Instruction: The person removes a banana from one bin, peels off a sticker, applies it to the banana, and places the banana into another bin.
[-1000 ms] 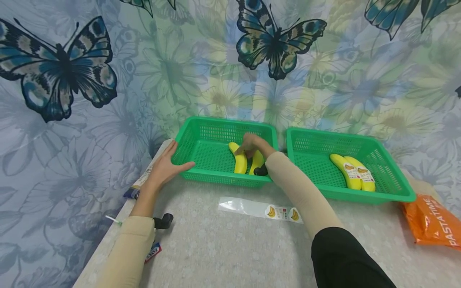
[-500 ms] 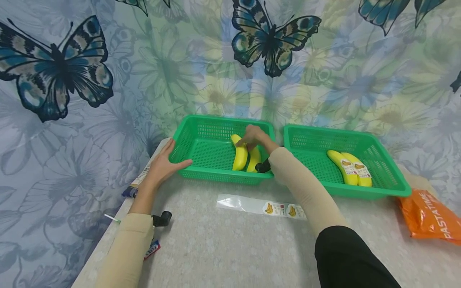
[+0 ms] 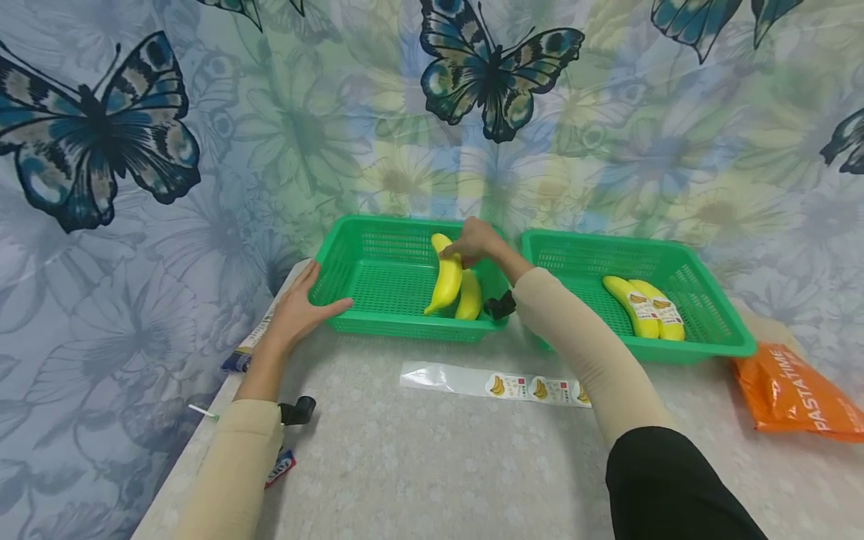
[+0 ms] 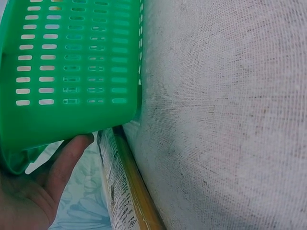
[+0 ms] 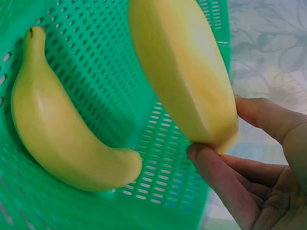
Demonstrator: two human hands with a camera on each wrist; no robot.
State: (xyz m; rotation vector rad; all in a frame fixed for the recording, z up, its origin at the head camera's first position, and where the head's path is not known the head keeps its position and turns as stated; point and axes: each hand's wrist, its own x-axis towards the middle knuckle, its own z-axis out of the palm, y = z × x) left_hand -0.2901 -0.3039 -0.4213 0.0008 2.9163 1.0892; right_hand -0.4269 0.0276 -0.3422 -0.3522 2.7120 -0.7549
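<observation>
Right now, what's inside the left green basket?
One loose banana; a second banana, pinched at one end by the right hand. The basket floor directly beneath them is covered, so anything there can't be seen.

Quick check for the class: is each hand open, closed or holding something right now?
Left hand: open, touching the left green basket.
Right hand: holding a banana, pinched near one end.

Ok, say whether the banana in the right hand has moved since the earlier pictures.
Yes: in the head view, the held banana has shifted up toward the far rim of its green basket.
</observation>
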